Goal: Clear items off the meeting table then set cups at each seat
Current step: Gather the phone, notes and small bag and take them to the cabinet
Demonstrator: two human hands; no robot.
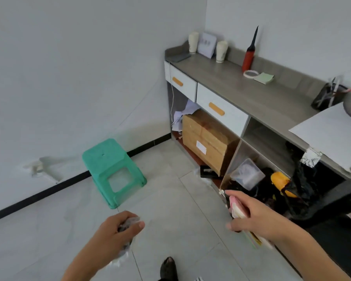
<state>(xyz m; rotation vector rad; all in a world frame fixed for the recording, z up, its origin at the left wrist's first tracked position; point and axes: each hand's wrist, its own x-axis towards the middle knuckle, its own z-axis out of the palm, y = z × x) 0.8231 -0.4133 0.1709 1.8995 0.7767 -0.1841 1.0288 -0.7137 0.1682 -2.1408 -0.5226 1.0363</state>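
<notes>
Clearing stage, unfinished: left hand (118,230) closed on crumpled wrapper (128,224); right hand (249,216) gripping booklets (238,209). Cups (193,42) at 1 o'clock on counter (231,82), unset.

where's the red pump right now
The red pump stands upright at the back of the sideboard top, upper right of the head view, between a paper cup and a tape ring.

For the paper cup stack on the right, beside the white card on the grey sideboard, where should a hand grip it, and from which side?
Grip the right stack of white paper cups around its lower half, coming from the front over the grey sideboard top. It stands upright close to the back ledge, with the white card on one side, so only the front is open.
</notes>
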